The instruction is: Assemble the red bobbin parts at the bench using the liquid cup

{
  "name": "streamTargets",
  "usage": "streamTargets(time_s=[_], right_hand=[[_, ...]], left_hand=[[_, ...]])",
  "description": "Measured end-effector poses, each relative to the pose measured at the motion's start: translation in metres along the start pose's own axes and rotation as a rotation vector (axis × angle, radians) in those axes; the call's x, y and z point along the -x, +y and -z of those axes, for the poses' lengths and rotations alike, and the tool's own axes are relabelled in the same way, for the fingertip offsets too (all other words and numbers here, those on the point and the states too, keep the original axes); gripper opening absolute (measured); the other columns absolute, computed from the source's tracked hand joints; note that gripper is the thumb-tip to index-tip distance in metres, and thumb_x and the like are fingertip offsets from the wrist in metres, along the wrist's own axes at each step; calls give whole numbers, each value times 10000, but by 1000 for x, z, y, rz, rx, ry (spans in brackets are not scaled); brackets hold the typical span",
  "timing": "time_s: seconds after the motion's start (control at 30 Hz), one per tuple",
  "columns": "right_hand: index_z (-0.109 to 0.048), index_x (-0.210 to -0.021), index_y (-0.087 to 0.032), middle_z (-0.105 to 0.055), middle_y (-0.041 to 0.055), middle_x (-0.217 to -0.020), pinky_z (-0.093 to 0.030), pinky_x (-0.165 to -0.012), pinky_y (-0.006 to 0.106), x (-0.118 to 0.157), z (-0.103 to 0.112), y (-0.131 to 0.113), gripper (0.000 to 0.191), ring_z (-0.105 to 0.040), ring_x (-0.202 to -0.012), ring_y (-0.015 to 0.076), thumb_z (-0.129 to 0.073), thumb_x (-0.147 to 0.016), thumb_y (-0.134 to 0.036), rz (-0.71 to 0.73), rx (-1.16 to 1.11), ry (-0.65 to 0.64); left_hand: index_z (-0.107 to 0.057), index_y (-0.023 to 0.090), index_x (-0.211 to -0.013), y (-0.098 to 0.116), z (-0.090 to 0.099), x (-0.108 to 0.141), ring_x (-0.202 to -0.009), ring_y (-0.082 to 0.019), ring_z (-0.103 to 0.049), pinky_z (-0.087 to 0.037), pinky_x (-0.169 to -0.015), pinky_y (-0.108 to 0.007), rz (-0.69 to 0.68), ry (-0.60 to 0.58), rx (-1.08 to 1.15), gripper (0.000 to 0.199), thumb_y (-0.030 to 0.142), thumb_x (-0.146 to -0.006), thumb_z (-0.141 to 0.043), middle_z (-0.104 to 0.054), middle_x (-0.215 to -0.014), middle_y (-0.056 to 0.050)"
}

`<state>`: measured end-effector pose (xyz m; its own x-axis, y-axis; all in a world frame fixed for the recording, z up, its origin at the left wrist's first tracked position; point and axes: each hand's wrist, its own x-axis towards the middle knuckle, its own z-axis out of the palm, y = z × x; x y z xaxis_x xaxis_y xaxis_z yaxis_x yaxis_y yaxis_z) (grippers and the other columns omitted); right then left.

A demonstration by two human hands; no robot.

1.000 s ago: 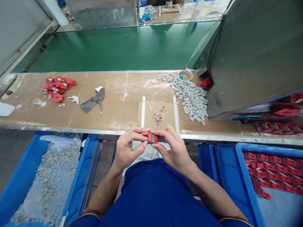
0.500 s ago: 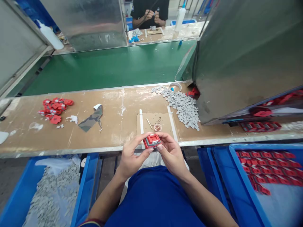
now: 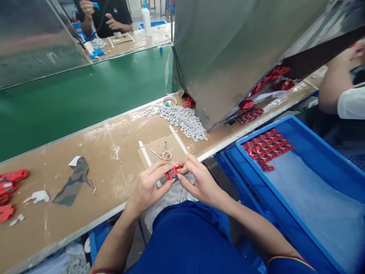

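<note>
- At bench (image 3: 102, 152), far L: red pcs (image 3: 15, 175), loose.
- L hand (image 3: 151, 182): thumb/fingers pinching red/grey pc (image 3: 171, 174) near bench edge; slack grip = poss. drop.
- Cup (image 3: 167, 155): just beyond pc; fwd bump may tip it.
- R hand (image 3: 198, 180): pinching pc's R end.
- Far R: blue tray (image 3: 327, 152).

My left hand (image 3: 149, 185) and right hand (image 3: 199, 182) cover the ends of the red part (image 3: 171, 174); its underside is hidden. The left edge crops the red pile (image 3: 17, 175); the right edge crops the blue tray (image 3: 319, 158) and a co-worker's arm (image 3: 332, 87). Contents of the small cup (image 3: 167, 155): too small to identify. The metal panel (image 3: 236, 57) partly conceals red pieces (image 3: 188, 102).
</note>
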<state>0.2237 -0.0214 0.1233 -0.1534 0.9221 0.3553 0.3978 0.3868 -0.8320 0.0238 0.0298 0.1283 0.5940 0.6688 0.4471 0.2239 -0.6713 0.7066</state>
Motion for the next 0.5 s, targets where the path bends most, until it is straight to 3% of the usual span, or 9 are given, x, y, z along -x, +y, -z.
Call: streamTargets(time_s=[0.17, 0.3, 0.4, 0.5], right_hand=[[-572, -942, -206, -576, 60, -948, -531, -781, 314, 3, 7, -4, 69, -599, -876, 186, -553, -1006, -193, -13, 21, 11], [-575, -991, -207, -633, 105, -1110, -542, -879, 331, 16, 33, 0, 58, -636, -1002, 189, -534, -1030, -220, -34, 22, 51], [-589, -986, -214, -671, 96, -1098, -532, -882, 340, 36, 78, 29, 85, -650, -1011, 194, -517, -1032, -216, -124, 140, 224], [-599, -905, -208, -666, 77, -937, -521, -835, 362, 47, 144, 85, 156, -640, -909, 219, -498, -1019, -240, -320, 480, 444]], left_hand=[[-664, 215, -1259, -3, -2, -11, -1088, -215, -743, -609, -944, -295, -27, -83, -33, 318, 147, -948, -650, -753, -1185, -113], [-597, 255, -1387, -13, -11, -21, -1088, -238, -762, -626, -945, -312, -32, -165, -64, 432, 298, -962, -662, -762, -1249, -96], [-558, 277, -1447, -31, -4, -24, -1066, -246, -775, -628, -964, -333, 62, -205, -106, 517, 411, -957, -653, -758, -1280, -75], [-652, 294, -1341, -55, 17, -18, -1052, -260, -781, -639, -959, -350, 231, -211, -188, 423, 448, -947, -636, -785, -1226, -37]])
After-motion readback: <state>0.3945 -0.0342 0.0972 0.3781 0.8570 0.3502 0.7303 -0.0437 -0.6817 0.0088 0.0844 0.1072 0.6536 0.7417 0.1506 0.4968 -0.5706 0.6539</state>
